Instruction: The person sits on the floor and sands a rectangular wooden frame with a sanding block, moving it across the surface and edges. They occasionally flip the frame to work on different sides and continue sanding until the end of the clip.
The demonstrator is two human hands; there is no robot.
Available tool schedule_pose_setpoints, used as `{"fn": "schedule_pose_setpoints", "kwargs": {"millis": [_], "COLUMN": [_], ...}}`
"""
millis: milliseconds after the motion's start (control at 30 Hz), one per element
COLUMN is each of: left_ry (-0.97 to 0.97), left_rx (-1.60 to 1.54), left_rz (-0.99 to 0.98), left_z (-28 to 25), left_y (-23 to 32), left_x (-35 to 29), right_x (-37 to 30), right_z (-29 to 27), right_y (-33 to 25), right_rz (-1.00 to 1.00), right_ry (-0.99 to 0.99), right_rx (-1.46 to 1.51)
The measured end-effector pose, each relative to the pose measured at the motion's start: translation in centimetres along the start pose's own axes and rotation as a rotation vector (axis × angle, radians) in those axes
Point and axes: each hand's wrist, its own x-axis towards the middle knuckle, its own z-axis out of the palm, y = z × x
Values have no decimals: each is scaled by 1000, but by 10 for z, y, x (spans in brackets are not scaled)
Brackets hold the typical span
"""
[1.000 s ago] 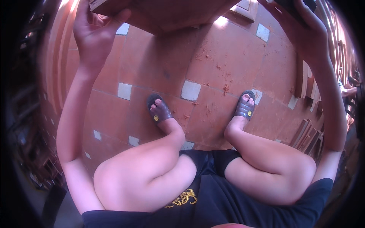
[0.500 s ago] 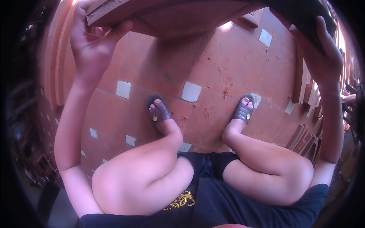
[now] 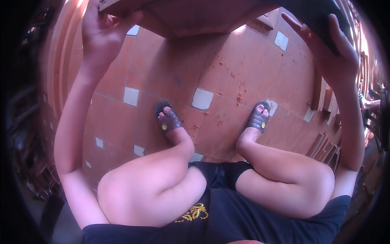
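A reddish-brown wooden piece with flat faces (image 3: 191, 20) spans the top of the view, its far part cut off by the upper edge. My left hand (image 3: 103, 34) is closed round its left end, thumb along the near side. At the upper right, a dark, flat-looking thing (image 3: 319, 22) lies between the thumb and fingers of my right hand (image 3: 331, 57). Its far end is out of view and its kind is unclear. Whether it touches the wood cannot be seen.
Sawdust-like reddish crumbs (image 3: 239, 97) lie on the tiled floor (image 3: 162, 77) around my sandalled feet. Long wooden boards (image 3: 61, 61) stand at the left. Wooden pieces (image 3: 325, 97) and a stack of strips (image 3: 325, 148) are at the right. Part of another person (image 3: 369, 103) shows at the far right.
My right hand has shifted slightly left with the dark thing, and its fingers show more. My left hand and the wood's left end have moved a little up and right.
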Motion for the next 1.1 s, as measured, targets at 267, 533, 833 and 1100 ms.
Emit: {"fn": "schedule_pose_setpoints", "kwargs": {"millis": [267, 533, 833, 1100], "left_ry": [-19, -9, 29, 23], "left_rx": [10, -4, -6, -4], "left_rz": [-11, -2, -4, -18], "left_z": [8, 6, 6, 3], "left_y": [2, 8, 4, 17], "left_x": [12, 6, 5, -2], "right_x": [-5, -19, 26, 33], "right_z": [-7, -1, 40, 34], "right_y": [10, 31, 35, -10], "right_rz": [147, 10, 28, -56], "right_ry": [-21, -93, -37, 21], "right_rx": [436, 49, 285, -27]}}
